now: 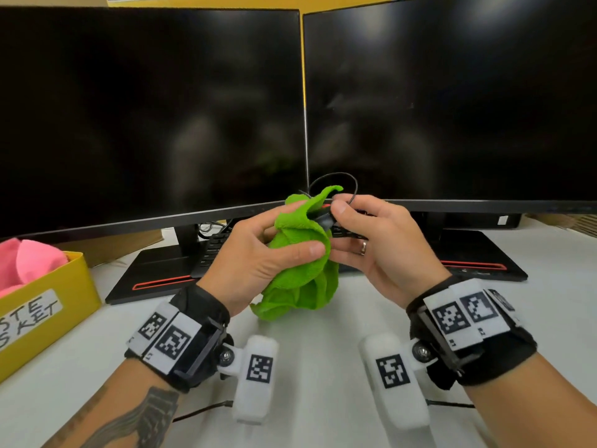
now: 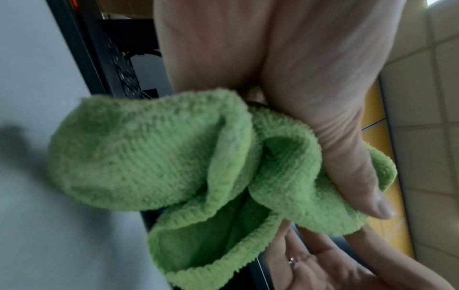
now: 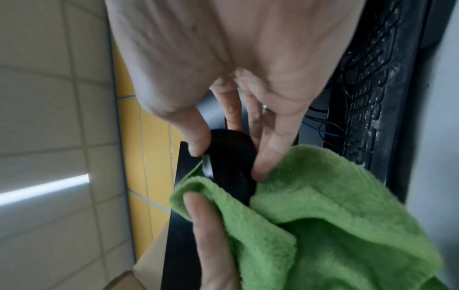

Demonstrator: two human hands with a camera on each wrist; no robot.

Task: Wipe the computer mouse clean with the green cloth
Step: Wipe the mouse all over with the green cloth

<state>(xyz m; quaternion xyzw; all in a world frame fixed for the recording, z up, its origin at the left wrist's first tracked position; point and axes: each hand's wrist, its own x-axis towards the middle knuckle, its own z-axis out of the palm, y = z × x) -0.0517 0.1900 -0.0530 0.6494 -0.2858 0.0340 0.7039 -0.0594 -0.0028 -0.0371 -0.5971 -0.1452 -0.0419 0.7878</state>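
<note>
Gripping the mouse, the right hand meets the cloth bunched in the left hand.

Place: an office workstation.
Screens: 2 dark monitors stand side by side at the back of a pale bench, each on a flat black base with a red stripe.
Keyboard: a black keyboard lies between the 2 bases, with thin cables trailing behind it.
Wall: yellow wall panels show above the monitors; the wrist views show pale tiles beside yellow ones.
Bin: a yellow box sits at the left edge of the bench, with a partly readable handwritten label and pink cloths inside.
Cardboard: a brown box stands behind the yellow one.
</note>
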